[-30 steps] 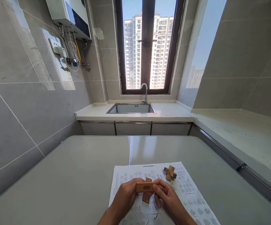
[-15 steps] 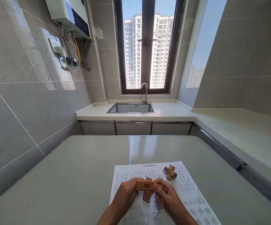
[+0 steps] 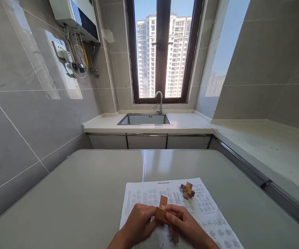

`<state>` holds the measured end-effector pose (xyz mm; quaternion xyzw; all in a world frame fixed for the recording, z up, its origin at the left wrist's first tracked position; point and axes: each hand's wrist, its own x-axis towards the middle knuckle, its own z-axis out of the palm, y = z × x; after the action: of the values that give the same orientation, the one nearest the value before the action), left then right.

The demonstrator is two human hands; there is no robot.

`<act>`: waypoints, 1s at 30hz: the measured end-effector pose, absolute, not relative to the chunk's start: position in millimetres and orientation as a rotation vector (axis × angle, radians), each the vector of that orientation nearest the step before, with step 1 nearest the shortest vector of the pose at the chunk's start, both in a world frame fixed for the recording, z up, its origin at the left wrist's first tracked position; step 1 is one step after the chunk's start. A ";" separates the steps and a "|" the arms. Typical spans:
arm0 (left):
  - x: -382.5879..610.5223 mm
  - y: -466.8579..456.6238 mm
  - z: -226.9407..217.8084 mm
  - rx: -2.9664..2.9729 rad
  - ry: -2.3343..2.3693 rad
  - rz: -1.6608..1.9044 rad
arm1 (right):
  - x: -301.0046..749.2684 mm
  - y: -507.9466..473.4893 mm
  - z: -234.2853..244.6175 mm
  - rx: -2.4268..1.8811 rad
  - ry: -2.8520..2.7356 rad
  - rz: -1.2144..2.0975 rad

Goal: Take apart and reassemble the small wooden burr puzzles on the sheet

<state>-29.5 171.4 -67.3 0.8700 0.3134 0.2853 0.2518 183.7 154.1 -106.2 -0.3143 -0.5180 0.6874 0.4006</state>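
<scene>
Two brown wooden puzzle pieces are held crosswise between my hands, above a printed sheet [image 3: 132, 193]. One wooden bar [image 3: 161, 215] lies across the front, slanting down to the right. Behind it rises a second wooden bar [image 3: 163, 200] with a light opening in its face; its middle is hidden by fingers. My left hand [image 3: 142, 220] is closed on the left end of the front bar. My right hand [image 3: 182, 221] pinches the right side, thumb on the front bar, fingers curled behind. A small cross-shaped wooden puzzle [image 3: 187, 190] lies on the sheet's upper right, apart from both hands.
The sheet, printed with rows of small diagrams, lies on a pale glossy table [image 3: 87, 193] with a centre seam. Beyond the table are a white counter [image 3: 191, 121], a sink [image 3: 128, 119] and a faucet [image 3: 161, 102]. Tiled walls stand on both sides.
Both hands have come slightly lower with the wooden pieces. The front bar has turned from level to slanting, its slotted face no longer visible. The bar behind now shows more above it.
</scene>
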 end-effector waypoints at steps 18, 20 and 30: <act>-29.0 170.8 -52.0 2.003 0.847 0.552 | 186.5 150.4 -107.6 -0.658 -1.219 1.882; -28.9 171.4 -52.5 1.997 0.850 0.564 | 185.2 149.8 -107.8 -0.674 -1.192 1.882; -26.3 169.2 -57.1 1.926 0.839 0.563 | 179.8 148.8 -106.9 -0.699 -1.049 1.848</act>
<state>-26.3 169.2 -57.1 0.7841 0.3416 0.2291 0.4647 179.8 148.8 -106.9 -0.2810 -0.4216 0.7432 0.4370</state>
